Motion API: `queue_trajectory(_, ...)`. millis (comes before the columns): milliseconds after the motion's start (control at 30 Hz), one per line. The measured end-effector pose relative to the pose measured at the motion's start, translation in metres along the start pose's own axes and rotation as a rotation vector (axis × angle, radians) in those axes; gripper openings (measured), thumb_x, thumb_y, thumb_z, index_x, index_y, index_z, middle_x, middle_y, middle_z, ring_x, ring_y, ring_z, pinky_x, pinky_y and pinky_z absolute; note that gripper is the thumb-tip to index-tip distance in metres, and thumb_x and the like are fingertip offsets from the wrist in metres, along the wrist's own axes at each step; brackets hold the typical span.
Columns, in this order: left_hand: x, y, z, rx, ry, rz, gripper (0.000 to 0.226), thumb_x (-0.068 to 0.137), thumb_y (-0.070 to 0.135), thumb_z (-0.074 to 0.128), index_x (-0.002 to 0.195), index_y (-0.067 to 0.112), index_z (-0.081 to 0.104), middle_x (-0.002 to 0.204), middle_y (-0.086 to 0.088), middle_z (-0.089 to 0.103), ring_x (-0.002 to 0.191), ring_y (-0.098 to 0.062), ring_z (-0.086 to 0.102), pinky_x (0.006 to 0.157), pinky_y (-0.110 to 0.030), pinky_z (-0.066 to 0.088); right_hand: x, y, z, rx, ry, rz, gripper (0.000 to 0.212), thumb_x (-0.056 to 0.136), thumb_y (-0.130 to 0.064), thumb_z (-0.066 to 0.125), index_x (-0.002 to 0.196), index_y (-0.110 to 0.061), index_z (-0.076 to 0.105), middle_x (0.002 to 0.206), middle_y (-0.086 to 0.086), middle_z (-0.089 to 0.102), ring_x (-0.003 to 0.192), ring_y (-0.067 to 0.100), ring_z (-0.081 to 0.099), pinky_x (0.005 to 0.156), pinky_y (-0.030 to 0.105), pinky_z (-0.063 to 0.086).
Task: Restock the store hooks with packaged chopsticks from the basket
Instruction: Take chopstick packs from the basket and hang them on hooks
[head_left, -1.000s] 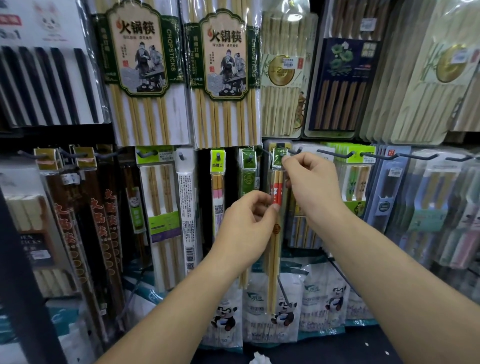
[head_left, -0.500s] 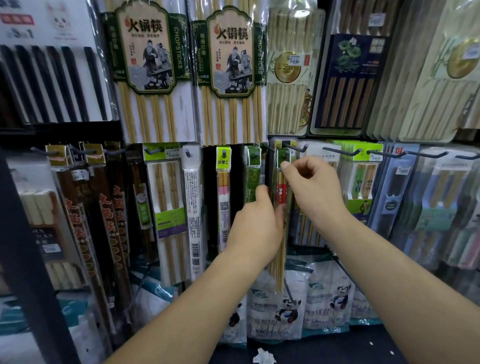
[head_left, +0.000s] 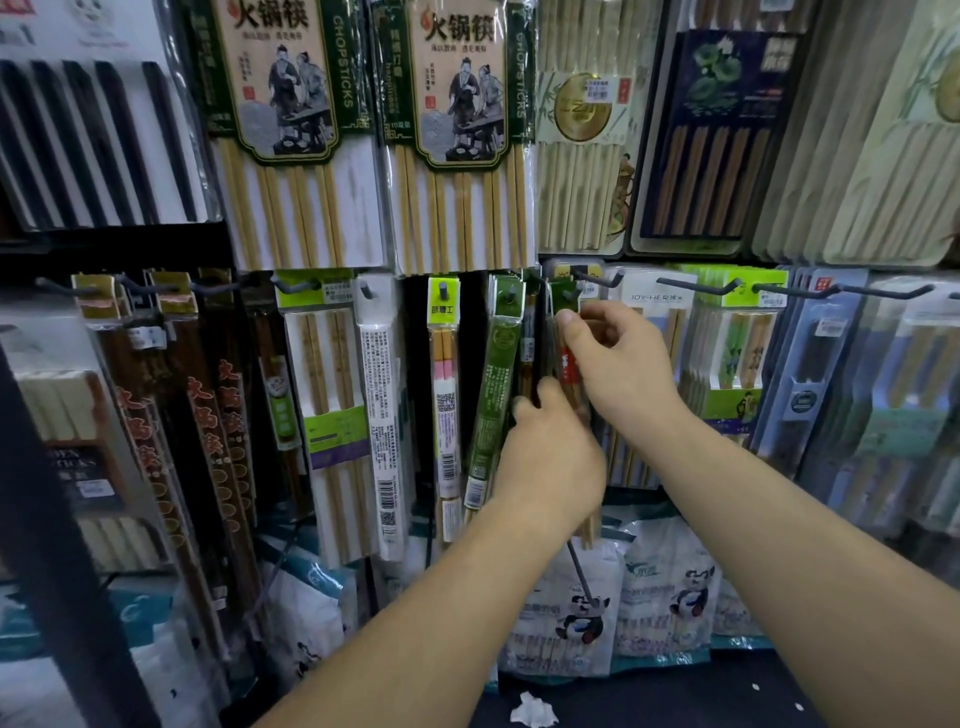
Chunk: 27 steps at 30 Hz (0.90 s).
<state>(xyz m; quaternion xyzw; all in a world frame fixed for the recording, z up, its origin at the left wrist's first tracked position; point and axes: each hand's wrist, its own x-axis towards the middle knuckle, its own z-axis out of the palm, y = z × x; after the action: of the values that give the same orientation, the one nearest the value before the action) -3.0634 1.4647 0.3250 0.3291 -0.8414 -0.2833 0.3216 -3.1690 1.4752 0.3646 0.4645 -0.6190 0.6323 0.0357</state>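
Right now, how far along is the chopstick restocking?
Done: neighbouring hooks already carry stock, like the green pack. In hand: the right hand pinches the red-labelled chopstick pack by its header at the hook, while the left hand holds its middle. Left: seating it and letting go; the basket is out of view.

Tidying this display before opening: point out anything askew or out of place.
The green pack hangs slanted, its bottom swung left toward the straight-hanging pink-banded pack. A crumpled white scrap lies on the dark ledge below the panda bags.
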Motion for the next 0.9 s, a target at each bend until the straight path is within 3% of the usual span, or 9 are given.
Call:
queue_trajectory(133,0.013,-0.005,0.005,-0.312,-0.008,-0.077,0.038,0.108,0.021,0.039,0.145,0.012,0.034,0.121,-0.018,0.064,0.107,-0.037,0.064,0.091,-0.05,0.054,0.006,0.006,0.005,0.064,-0.01,0.036,0.018,0.099,-0.036,0.063,0.113,-0.025,0.065,0.098,-0.013,0.065,0.089,-0.002,0.059,0.06,0.007,0.046)
queue_trajectory(233,0.021,-0.016,0.013,-0.405,0.013,-0.109,0.049,0.109,0.022,0.037,0.157,0.021,0.026,0.132,-0.01,0.064,0.111,-0.027,0.064,0.095,-0.04,0.053,0.007,0.008,0.009,0.106,-0.019,0.074,0.016,0.099,-0.039,0.062,0.109,-0.026,0.066,0.099,-0.008,0.068,0.091,0.003,0.063,0.061,0.009,0.046)
queue_trajectory(367,0.022,-0.029,0.018,-0.454,-0.022,-0.095,0.059,0.109,0.024,0.039,0.162,0.03,0.015,0.134,0.003,0.059,0.081,0.012,0.058,0.063,-0.007,0.044,-0.005,0.015,0.006,0.076,-0.041,0.067,0.007,0.099,-0.04,0.062,0.102,-0.035,0.065,0.096,-0.015,0.068,0.087,-0.01,0.063,0.066,0.005,0.046)
queue_trajectory(533,-0.015,-0.043,0.018,-0.475,-0.141,-0.069,0.059,0.109,0.028,0.041,0.162,0.035,0.016,0.152,0.005,0.051,0.125,-0.004,0.057,0.1,-0.025,0.05,-0.054,0.037,-0.005,0.047,-0.01,0.179,0.016,0.097,-0.039,0.065,0.109,-0.028,0.065,0.098,-0.016,0.068,0.086,-0.014,0.061,0.067,0.003,0.046)
queue_trajectory(633,-0.061,-0.072,0.024,-0.443,-0.217,-0.092,0.065,0.107,0.036,0.046,0.162,0.036,0.012,0.143,0.032,0.032,0.082,0.037,0.045,0.069,0.007,0.037,-0.104,0.058,-0.01,0.002,-0.026,0.251,0.007,0.098,-0.036,0.063,0.103,-0.031,0.064,0.098,-0.014,0.067,0.087,-0.006,0.062,0.069,0.011,0.047)
queue_trajectory(700,-0.095,-0.095,0.023,-0.456,-0.263,-0.127,0.058,0.105,0.038,0.051,0.158,0.039,0.028,0.15,0.027,0.034,0.086,0.033,0.05,0.078,0.002,0.044,-0.146,0.075,-0.009,-0.037,-0.096,0.33,0.001,0.099,-0.034,0.063,0.099,-0.034,0.062,0.095,-0.011,0.068,0.087,0.002,0.064,0.073,0.022,0.05)
queue_trajectory(767,-0.122,-0.122,0.019,-0.427,-0.247,-0.169,0.03,0.102,0.039,0.056,0.127,0.056,0.055,0.136,0.022,0.061,0.102,0.017,0.06,0.097,-0.021,0.054,-0.19,0.093,-0.001,-0.055,-0.182,0.406,0.005,0.098,-0.03,0.063,0.094,-0.031,0.063,0.089,-0.006,0.068,0.084,0.009,0.066,0.073,0.03,0.054)
queue_trajectory(833,-0.144,-0.159,0.012,-0.302,-0.192,-0.274,0.021,0.1,0.038,0.058,0.095,0.057,0.063,0.101,0.018,0.073,0.091,0.001,0.068,0.09,-0.036,0.059,-0.237,0.112,0.01,-0.116,-0.313,0.461,0.011,0.097,-0.025,0.065,0.086,-0.027,0.064,0.079,-0.006,0.067,0.074,0.006,0.064,0.07,0.029,0.053)
queue_trajectory(900,-0.166,-0.202,0.004,-0.19,-0.155,-0.394,0.019,0.102,0.03,0.058,0.091,0.044,0.064,0.089,0.008,0.071,0.08,-0.007,0.067,0.081,-0.036,0.059,-0.283,0.129,0.024,-0.192,-0.526,0.532,0.015,0.095,-0.02,0.067,0.081,-0.024,0.065,0.073,-0.006,0.065,0.068,0.005,0.06,0.068,0.026,0.049)
